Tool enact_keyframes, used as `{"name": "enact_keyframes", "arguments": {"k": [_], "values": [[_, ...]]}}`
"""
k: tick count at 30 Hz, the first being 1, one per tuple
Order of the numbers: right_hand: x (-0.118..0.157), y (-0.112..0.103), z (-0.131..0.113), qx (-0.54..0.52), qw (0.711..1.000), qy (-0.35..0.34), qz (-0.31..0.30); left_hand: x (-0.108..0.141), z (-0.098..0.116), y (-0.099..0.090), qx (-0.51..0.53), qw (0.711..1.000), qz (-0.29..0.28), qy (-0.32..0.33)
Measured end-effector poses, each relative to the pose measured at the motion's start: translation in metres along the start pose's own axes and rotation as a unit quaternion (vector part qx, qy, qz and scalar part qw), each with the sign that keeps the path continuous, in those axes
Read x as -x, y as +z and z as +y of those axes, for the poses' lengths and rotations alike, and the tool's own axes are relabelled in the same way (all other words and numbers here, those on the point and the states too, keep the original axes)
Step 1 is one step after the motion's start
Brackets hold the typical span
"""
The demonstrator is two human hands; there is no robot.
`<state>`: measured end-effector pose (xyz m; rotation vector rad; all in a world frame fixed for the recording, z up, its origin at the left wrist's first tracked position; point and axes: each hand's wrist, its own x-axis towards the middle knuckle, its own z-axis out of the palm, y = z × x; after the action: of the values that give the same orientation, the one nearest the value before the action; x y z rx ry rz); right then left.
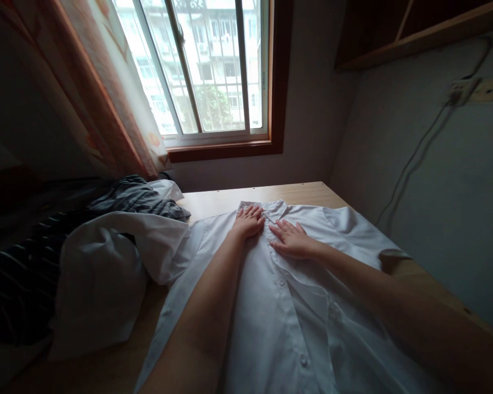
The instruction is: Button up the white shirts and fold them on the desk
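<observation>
A white button-up shirt (257, 306) lies front side up, its collar toward the window and its button placket running down the middle. Just below the collar, my left hand (249, 220) rests flat on the cloth with fingers stretched out. My right hand (292, 239) lies flat on the other side of the placket, a little lower, its fingers spread toward the left. Neither hand grips the fabric. One sleeve is bent out to the left and hangs in loose folds; the other side of the shirt reaches the table's right edge.
Under the shirt is a light wooden table (308, 191). Dark striped clothes (28, 273) are heaped at the left. Beyond stand a patterned curtain (107, 93) and a barred window (205, 71). A cable (411, 161) hangs from a wall socket at right, below a wooden shelf (427, 38).
</observation>
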<state>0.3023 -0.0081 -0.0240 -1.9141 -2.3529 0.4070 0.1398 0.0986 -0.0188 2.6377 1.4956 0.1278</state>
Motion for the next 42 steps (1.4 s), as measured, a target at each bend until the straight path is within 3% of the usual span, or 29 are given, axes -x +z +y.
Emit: {"name": "enact_keyframes", "arguments": {"k": [5,9,11,15,18,22,27,33,37,42], "values": [[0.000,0.007,-0.001,0.014,0.998,0.001,0.053,-0.001,0.000,0.004,0.008,1.000,0.024,-0.001],[-0.010,0.007,0.001,0.023,0.998,-0.003,0.065,0.014,0.009,0.002,-0.007,0.987,0.160,-0.008],[-0.015,0.006,0.002,0.024,0.998,-0.012,0.064,0.027,0.016,0.000,-0.011,0.982,0.190,-0.006],[-0.025,0.004,0.003,0.019,0.997,-0.014,0.067,0.055,0.027,0.004,0.009,0.992,0.117,-0.046],[-0.035,0.005,0.006,0.020,0.997,-0.010,0.072,0.067,0.023,0.010,0.011,0.998,0.054,-0.040],[-0.045,0.005,0.010,0.021,0.995,-0.007,0.096,0.061,0.013,0.005,0.005,1.000,0.006,-0.017],[-0.040,-0.003,-0.004,0.053,0.980,-0.002,0.190,0.045,0.011,-0.008,0.013,0.997,-0.067,-0.042],[-0.025,0.001,-0.039,0.058,0.978,0.036,0.195,0.054,0.010,0.003,0.025,0.998,0.047,-0.039],[-0.018,0.010,-0.033,-0.016,0.971,0.026,0.239,0.059,0.008,0.004,0.035,0.997,0.069,-0.026],[-0.018,0.009,-0.023,-0.052,0.967,0.009,0.251,0.059,0.009,0.003,0.051,0.993,0.100,-0.021]]}}
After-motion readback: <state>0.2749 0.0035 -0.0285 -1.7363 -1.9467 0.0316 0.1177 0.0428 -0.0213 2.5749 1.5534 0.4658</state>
